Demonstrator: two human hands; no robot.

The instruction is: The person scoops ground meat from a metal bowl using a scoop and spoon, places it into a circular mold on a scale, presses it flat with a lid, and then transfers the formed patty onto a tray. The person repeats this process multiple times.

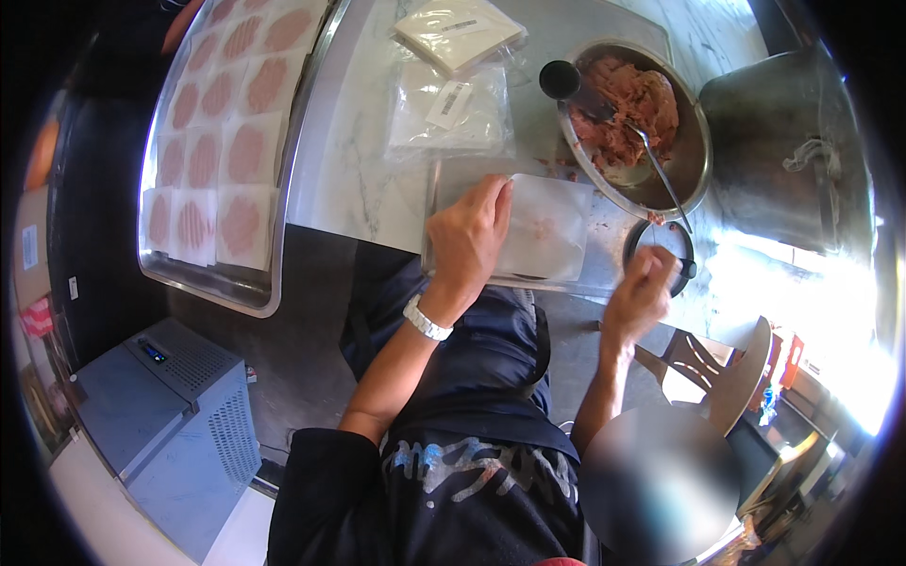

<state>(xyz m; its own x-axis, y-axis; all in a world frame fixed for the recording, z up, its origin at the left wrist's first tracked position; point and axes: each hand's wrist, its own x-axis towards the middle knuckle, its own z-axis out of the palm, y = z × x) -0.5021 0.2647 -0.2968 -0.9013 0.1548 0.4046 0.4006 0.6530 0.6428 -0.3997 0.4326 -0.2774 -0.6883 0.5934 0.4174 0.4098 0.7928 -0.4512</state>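
Observation:
My left hand (471, 226) pinches the upper left edge of a square sheet of translucent paper (552, 223), which lies on a metal tray (442, 184). Small reddish bits show at the sheet's middle. My right hand (645, 290) is blurred, its fingers curled over the near part of a round black-rimmed object (672, 244). Whether it grips that object cannot be made out. Beyond it stands a steel bowl (697, 170) of raw ground meat (630, 106), with a metal-handled utensil (662, 170) resting in it. A black knob-topped object (559, 79) leans over the bowl's left rim.
On the left, a large metal tray (265, 293) carries rows of flat meat patties (241, 219) on paper squares. Packs of paper (460, 32) and a plastic-wrapped pack (449, 117) lie at the back. A big metal container (771, 156) flanks the bowl; a chair (729, 375) stands right.

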